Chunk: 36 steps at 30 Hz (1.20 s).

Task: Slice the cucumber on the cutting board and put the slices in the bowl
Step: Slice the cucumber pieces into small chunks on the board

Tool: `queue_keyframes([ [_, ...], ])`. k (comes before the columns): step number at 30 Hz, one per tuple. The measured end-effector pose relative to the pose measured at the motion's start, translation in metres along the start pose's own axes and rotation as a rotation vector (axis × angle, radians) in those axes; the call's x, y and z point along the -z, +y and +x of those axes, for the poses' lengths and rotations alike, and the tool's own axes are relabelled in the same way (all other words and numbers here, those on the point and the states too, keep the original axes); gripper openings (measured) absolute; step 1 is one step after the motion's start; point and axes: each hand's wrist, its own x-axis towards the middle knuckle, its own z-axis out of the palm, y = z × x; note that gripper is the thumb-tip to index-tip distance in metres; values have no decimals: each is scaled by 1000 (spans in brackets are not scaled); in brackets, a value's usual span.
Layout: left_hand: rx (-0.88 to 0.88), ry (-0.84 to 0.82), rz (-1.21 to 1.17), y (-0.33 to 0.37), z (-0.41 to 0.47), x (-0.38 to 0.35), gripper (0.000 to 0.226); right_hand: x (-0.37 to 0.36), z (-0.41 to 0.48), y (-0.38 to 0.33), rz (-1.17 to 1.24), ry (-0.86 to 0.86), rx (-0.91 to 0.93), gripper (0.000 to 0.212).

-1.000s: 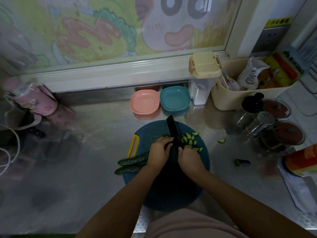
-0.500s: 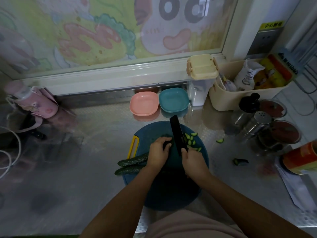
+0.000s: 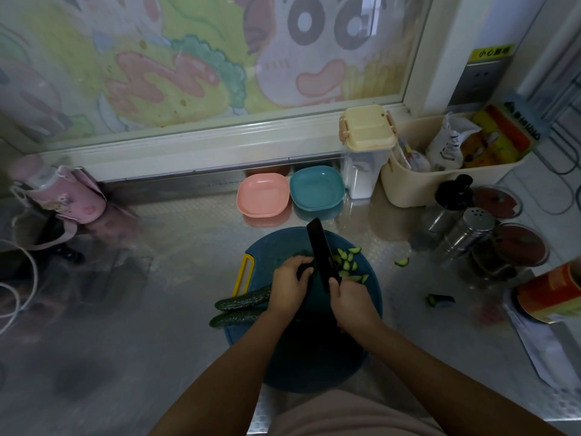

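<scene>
Cutting board [image 3: 314, 366], lower centre of frame: round, dark teal, close to my body, so both forearms reach it without stretching.

Cucumber [image 3: 242, 301], left of centre: two long pieces side by side. The tails hang off the board's left edge and the cut ends run under my left hand. I judge they are laid crosswise so the blade meets them square.

Left hand [image 3: 287, 284], centre: fingers curled down over the cucumber ends, pinning them to the board, knuckles close beside the blade. The tips look tucked, though the shadow keeps me from being sure.

Right hand [image 3: 352, 305], just right of centre: fingers clenched round the knife [image 3: 322, 253] handle. The black blade points to the upper frame, between my left hand and the cut pile. Whether the edge touches cucumber I cannot tell.

Slices [image 3: 345, 264], right of the blade: a loose heap on the board, where each cut drops clear.

Counter, right: one stray slice [image 3: 401, 262] and a dark end piece [image 3: 440, 299] lie off the board.

Beyond the board, upper centre: pink bowl [image 3: 263, 199] and teal bowl [image 3: 316, 192] touching side by side, no slices in them. By my judgement, slicing is mid-way and the transfer has not begun.
</scene>
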Motion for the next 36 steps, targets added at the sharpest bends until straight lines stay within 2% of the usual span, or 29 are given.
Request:
queue_keyframes([
  [36,-20,27,20,3,-1,0,21,-1,3,-1,-61,-2,16,38],
])
